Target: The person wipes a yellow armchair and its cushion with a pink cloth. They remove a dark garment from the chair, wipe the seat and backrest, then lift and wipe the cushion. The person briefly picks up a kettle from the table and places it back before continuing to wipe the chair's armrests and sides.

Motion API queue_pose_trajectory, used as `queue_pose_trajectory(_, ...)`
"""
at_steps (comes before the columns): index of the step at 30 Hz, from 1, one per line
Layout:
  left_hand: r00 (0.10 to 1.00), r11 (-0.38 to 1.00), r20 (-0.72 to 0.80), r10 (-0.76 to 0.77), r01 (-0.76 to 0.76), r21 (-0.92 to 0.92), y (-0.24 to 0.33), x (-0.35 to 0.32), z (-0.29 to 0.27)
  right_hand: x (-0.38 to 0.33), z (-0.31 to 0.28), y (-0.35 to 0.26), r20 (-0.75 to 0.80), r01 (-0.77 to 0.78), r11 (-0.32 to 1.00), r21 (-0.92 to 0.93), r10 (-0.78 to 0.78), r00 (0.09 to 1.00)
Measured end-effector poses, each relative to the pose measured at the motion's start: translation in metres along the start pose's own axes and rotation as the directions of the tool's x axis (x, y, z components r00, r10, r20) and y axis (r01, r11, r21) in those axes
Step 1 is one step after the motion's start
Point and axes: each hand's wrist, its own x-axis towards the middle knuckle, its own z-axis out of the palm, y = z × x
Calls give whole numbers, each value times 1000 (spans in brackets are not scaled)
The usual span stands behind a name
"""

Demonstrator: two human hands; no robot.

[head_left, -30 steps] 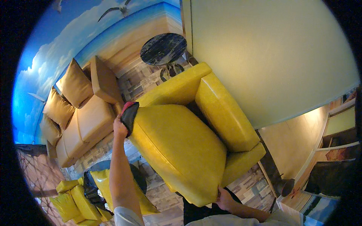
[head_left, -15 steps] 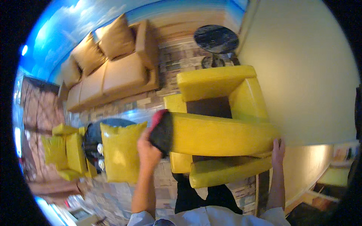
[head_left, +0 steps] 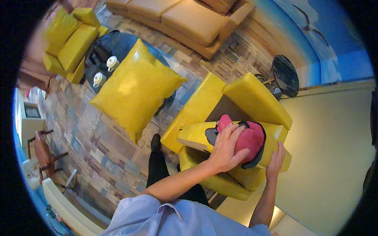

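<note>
I see the left hand (head_left: 227,147) pressing a pink cleaning mitt (head_left: 249,139) flat on the yellow seat cushion (head_left: 197,135); its palm is hidden. The right hand (head_left: 275,159) clasps the cushion's edge beside the mitt. The armchair (head_left: 252,96) seat well lies partly covered.

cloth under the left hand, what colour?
Pink with a black edge; the cloth shows best in the head view.
</note>
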Motion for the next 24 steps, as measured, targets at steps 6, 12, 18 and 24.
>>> queue_pose_trajectory(6,988,959,12,-151,144,245,-158,-29,40,-11,-15,19,18,-202,977,67,201,979)
queue_pose_trajectory(12,890,888,122,-439,409,208,-333,-72,18,-32,-27,18,-27,-191,975,110,195,980)
queue_pose_trajectory(18,924,916,-173,-340,368,162,-459,-154,2,-17,-12,9,90,-374,790,485,380,920)
queue_pose_trajectory(24,940,966,-254,-227,250,64,-328,-120,31,-11,-3,1,-45,-161,982,102,167,985)
